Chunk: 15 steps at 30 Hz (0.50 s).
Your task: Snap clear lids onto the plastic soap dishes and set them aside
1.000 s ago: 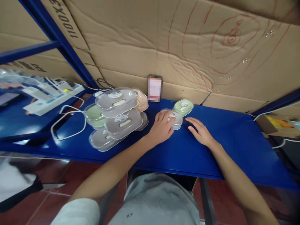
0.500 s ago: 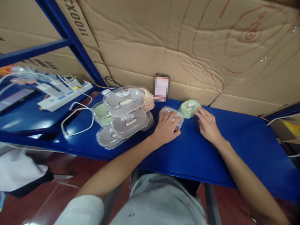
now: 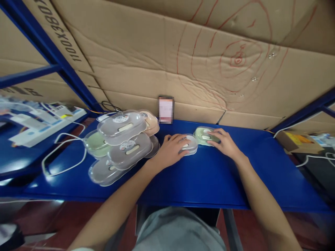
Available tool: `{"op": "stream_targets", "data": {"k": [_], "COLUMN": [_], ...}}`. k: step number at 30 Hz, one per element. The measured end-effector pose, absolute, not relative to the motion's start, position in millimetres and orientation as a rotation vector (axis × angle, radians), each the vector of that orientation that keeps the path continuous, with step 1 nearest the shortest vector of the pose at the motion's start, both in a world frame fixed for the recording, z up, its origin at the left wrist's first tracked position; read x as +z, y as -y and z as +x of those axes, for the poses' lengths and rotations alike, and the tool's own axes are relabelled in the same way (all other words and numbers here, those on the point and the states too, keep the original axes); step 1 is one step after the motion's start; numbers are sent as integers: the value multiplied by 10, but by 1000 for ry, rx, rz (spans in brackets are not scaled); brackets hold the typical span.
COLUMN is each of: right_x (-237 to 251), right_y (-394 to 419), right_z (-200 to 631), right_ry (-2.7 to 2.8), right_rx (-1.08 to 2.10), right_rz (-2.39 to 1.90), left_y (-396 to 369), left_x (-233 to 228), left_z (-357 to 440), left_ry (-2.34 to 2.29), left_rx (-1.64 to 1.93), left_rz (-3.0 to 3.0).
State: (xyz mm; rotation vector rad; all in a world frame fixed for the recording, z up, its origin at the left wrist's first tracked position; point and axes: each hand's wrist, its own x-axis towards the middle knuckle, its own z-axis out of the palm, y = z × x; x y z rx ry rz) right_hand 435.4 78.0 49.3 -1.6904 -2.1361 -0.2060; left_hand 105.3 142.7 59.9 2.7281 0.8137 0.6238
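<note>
1. Fingers of the right hand (image 3: 225, 143) now lie spread over the green case (image 3: 205, 135), curling round its far edge in a light grasp; a second ago this hand lay flat on the blue table (image 3: 261, 167), apart from the case, and half a second ago it was only reaching the case's rim.
2. Left hand (image 3: 171, 150) stays draped over the clear case (image 3: 188, 145), fingers bent on top of it, as in both earlier pictures; whether it presses or just rests I cannot tell.
3. Both cases sit on the table, just beside each other, in front of the cardboard wall (image 3: 183, 69).
4. So both hands now each have a case under them, judged from the contact.
5. At the left, the stack of cases (image 3: 121, 144) looks unchanged, with a white cable (image 3: 62, 164) beside it.
</note>
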Motion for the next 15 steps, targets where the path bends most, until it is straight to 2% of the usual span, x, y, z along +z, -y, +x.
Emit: {"op": "stream_targets", "data": {"k": [8, 15], "right_x": [549, 514], "right_y": [-803, -717], "right_z": [4352, 4145], "right_ry": [1993, 2226], "right_rx": [-323, -171], "right_rz": [-1807, -1744], "left_y": [-1634, -1303], "left_x": [569, 559], "left_z": [1371, 1217], "left_ry": [-954, -818], "left_rx": [728, 562], "left_rz": [2757, 2857]}}
